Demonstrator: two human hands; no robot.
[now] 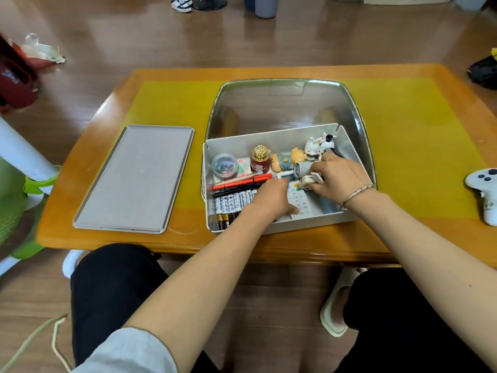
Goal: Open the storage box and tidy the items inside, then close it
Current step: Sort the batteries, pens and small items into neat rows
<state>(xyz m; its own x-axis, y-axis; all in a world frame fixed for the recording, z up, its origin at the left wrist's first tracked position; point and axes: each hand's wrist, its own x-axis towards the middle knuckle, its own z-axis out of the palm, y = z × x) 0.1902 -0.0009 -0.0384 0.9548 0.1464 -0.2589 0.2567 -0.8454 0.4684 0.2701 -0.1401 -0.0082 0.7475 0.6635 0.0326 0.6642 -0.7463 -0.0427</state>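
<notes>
nearest: a person's two bare forearms are reaching forward over dark trousers and pale slippers [336, 305] toward a wooden table [88, 184] with a yellow mat [166, 103].

storage box [347, 216]: white, standing open on the mat right of centre, its clear hinged cover [282, 103] standing raised behind it.

left hand [271, 197]: lying knuckles up over the white remote control [295, 200] at the front of the box, fingers bending down onto it, thumb at the remote's near end; whether it is gripping or only pressing cannot be told.

right hand [341, 176]: wearing a thin bracelet [355, 193], fingers curling round small pale items [309, 180] just above the remote.

front left of box: a row of batteries [228, 205] lying side by side; behind them red and black pens [242, 181] lying crosswise.

back row, left to right: a clear round tub of clips [224, 166], a dark red bottle with gold cap [259, 158], small figurines [287, 160], white rabbit figures [318, 142].

left of the box, well apart: a flat grey tray [137, 181] lying on the table.

right table edge: a white game controller [484, 192].

far: wooden floor, shoes [181, 2].
</notes>
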